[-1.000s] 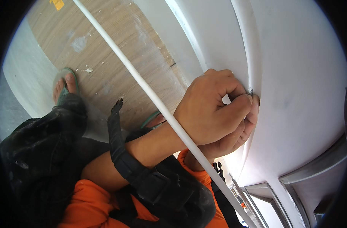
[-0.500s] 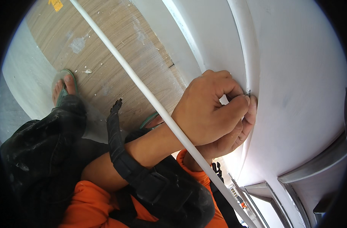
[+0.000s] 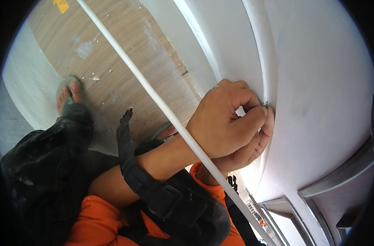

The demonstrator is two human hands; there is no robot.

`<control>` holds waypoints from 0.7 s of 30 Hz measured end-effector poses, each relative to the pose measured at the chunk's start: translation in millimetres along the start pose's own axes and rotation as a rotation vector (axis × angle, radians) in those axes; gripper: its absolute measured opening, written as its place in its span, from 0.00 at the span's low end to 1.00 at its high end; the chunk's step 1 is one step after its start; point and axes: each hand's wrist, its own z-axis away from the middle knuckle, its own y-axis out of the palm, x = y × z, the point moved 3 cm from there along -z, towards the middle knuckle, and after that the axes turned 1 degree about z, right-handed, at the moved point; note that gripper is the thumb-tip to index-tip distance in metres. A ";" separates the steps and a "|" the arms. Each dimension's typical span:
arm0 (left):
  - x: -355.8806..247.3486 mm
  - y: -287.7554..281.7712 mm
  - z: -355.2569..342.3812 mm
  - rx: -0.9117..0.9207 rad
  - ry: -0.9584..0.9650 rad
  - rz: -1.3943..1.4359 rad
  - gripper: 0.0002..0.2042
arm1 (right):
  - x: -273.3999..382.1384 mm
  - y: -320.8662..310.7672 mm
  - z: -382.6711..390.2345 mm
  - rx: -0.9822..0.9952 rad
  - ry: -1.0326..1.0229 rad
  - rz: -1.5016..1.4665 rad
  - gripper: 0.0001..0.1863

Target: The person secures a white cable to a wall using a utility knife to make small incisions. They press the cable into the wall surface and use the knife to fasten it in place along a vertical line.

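Observation:
My left hand (image 3: 222, 121) is closed in a pinch, thumb and forefinger together against a raised white moulding (image 3: 257, 45) on the pale wall. A tiny grey, metallic-looking piece (image 3: 265, 104) shows at the fingertips; its kind is too small to make out. Beneath and partly hidden by it, my right hand (image 3: 246, 153) has its fingers curled up to the same spot on the moulding. Whatever the right fingers hold is hidden. A long thin white rod (image 3: 154, 94) runs diagonally across the view, passing over my left wrist.
A wood-patterned floor (image 3: 125, 45) with white smears and crumbs lies to the left. My sandalled foot (image 3: 74, 92) and dark trouser leg (image 3: 52, 151) are there. A black strap with a buckle (image 3: 144, 180) lies across my left forearm. Metal-edged frames (image 3: 338, 178) stand at lower right.
Both hands have shifted very slightly along the moulding, toward the lower left of the view. The grey piece shows a little more at the fingertips.

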 end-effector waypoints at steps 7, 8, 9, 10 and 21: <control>0.4 -0.8 -3.0 -0.004 -0.006 0.005 0.04 | -11.4 -12.2 4.1 0.043 0.027 -0.028 0.24; -0.9 -1.4 -2.5 -0.003 -0.019 0.013 0.04 | -13.3 -12.0 4.6 0.034 0.019 -0.035 0.24; -1.6 -0.5 -1.8 -0.001 -0.034 0.026 0.04 | -14.5 -13.1 4.8 0.024 0.009 -0.040 0.25; -2.3 -0.3 -2.4 -0.004 -0.030 0.034 0.04 | -17.9 -13.0 4.4 0.005 -0.008 -0.048 0.25; -1.2 -2.4 -4.1 -0.008 -0.095 0.093 0.04 | -18.3 -13.6 2.4 0.085 -0.002 -0.136 0.25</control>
